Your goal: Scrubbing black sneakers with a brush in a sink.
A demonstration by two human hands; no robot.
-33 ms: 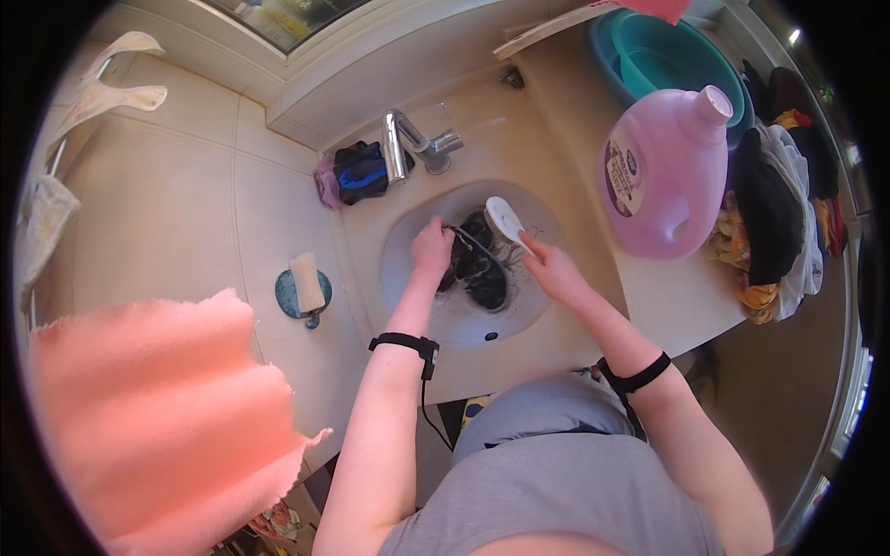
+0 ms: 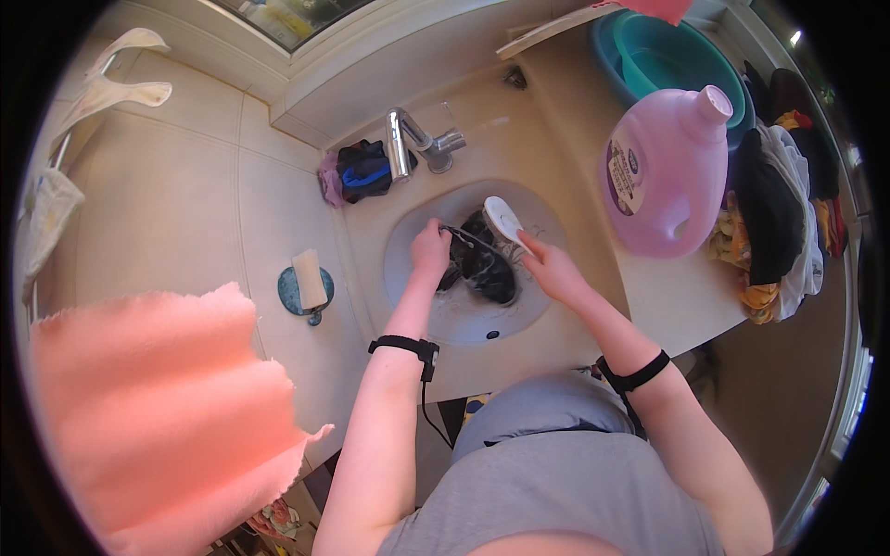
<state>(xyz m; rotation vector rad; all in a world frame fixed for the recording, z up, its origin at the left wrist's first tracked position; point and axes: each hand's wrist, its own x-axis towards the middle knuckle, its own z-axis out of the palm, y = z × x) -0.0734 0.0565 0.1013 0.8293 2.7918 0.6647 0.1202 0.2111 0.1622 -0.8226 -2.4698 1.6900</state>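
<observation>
In the white oval sink (image 2: pixel 404 243) lies a black, wet item (image 2: pixel 491 274), shoe-like in shape and streaked with suds. My left hand (image 2: pixel 430 248) is closed on a thin dark strap or lace that runs from it toward the right. A white brush (image 2: pixel 502 219) is in my right hand (image 2: pixel 551 267), gripped by its handle just right of the black item. Its bristles are hidden beneath. Above the sink stands a chrome faucet (image 2: pixel 399 144). No water stream shows from its spout.
Left of the sink, a soap bar (image 2: pixel 309 278) rests on a blue-green dish (image 2: pixel 290 293). Dark cloth (image 2: pixel 363 174) lies beside the faucet. At right stand a lilac detergent bottle (image 2: pixel 666 176), teal basins (image 2: pixel 681 57) and piled clothes (image 2: pixel 777 208). Pink fabric (image 2: pixel 167 398) hangs in the left foreground.
The near end of the black item has shifted slightly to the right. Both hands keep their grips, almost in the same places.
</observation>
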